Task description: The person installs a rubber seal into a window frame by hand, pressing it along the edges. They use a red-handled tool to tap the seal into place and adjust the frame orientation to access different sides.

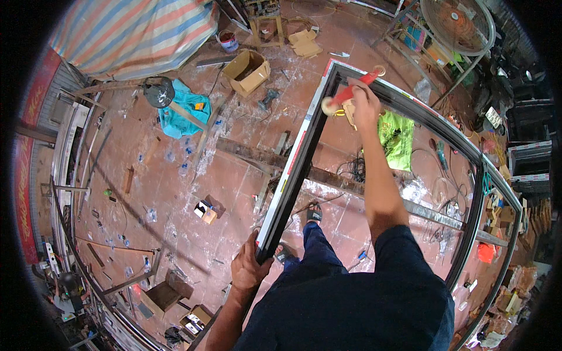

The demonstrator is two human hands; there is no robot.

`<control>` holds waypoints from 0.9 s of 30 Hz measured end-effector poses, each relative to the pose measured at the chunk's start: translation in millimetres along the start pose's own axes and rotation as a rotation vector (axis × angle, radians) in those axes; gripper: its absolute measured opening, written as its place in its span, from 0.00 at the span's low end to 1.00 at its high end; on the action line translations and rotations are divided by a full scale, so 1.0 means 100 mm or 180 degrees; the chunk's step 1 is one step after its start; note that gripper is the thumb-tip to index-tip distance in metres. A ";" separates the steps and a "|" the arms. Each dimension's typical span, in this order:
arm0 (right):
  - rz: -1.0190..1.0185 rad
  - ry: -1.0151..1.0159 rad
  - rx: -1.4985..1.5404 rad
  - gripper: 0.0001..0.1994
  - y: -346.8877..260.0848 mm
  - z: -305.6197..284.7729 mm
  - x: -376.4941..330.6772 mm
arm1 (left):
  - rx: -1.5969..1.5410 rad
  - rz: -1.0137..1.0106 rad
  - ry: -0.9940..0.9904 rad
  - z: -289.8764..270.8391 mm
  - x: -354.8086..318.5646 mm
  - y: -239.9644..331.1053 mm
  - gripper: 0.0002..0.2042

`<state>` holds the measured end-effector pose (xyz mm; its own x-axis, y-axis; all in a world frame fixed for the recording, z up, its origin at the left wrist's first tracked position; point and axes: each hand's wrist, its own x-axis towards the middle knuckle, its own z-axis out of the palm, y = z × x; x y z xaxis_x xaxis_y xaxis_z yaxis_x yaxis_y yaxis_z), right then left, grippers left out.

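A large dark metal window frame [293, 169] stands upright in front of me, with protective film on its left rail. My left hand [249, 266] grips the lower part of that left rail. My right hand [364, 102] is stretched out to the frame's far top corner and holds a red-handled mallet [345, 93] with pale round heads, its head right at the frame's top rail. My dark trousers and sandalled feet [313, 215] show inside the frame opening.
The reddish tiled floor is littered with scraps. An open cardboard box [247, 71], a teal cloth [184, 111], a long metal beam [351, 187] across the floor, a bright green bag [397, 137], a standing fan [459, 26] and a striped tarp [134, 32] lie around.
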<state>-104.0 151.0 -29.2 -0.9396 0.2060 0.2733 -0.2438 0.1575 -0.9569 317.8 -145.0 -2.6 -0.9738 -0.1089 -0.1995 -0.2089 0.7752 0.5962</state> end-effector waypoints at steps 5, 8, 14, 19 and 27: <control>0.0647 -0.0342 0.0811 0.14 -0.79 0.00 -1.37 | -0.0427 -0.0099 0.0100 0.00 -0.04 0.00 0.50; -0.0353 -0.0859 -0.0280 0.12 -1.13 -0.01 -2.30 | -0.0565 0.0648 0.0791 -0.08 -0.01 -0.05 0.44; 0.0437 -0.2229 -0.0089 0.18 -1.49 0.16 -3.66 | -0.2390 0.0279 0.0285 -0.22 0.20 0.53 0.26; -0.0058 -0.1138 0.0395 0.17 -0.95 0.02 -4.24 | -0.4537 0.0270 0.0134 -0.41 0.20 0.46 0.10; 0.2507 -0.1427 0.1062 0.20 -0.58 0.46 -4.48 | -0.3997 0.1537 -0.0015 -0.11 0.71 0.67 0.12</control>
<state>319.9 5.0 -100.5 -0.8504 -0.2634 -0.4555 0.5049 -0.1649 -0.8473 233.7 -108.1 31.8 -0.9730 0.0154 0.2301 0.2098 -0.3554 0.9109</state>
